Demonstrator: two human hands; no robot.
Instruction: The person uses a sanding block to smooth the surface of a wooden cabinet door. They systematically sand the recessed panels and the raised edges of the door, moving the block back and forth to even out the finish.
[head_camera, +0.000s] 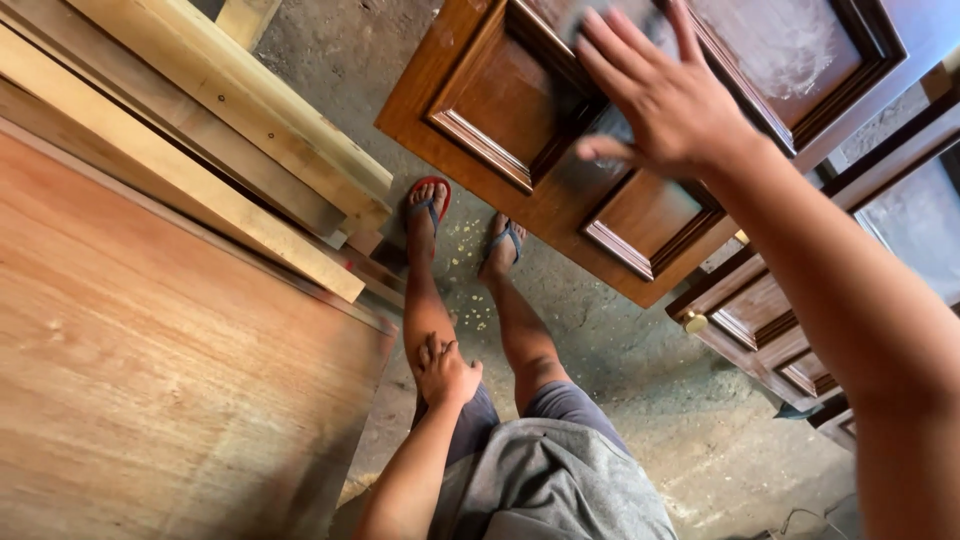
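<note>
My right hand (665, 100) lies flat with fingers spread on a brown panelled wooden door (500, 100) that leans tilted in front of me. A grey sheet (612, 128), like sanding paper, shows under the palm and past the fingertips, pressed against the door's middle rail. Pale dust covers the door's upper panel (790, 45). My left hand (445, 372) rests on my left knee with fingers loosely curled and nothing in it. My feet in flip-flops (428, 205) stand on the floor just below the door's lower edge.
Long pale wooden planks (200, 130) lie stacked at the left above a large reddish plywood sheet (150, 380). A second panelled door (760, 310) with a brass knob (693, 321) leans at the right. The concrete floor (640, 390) carries small wood crumbs.
</note>
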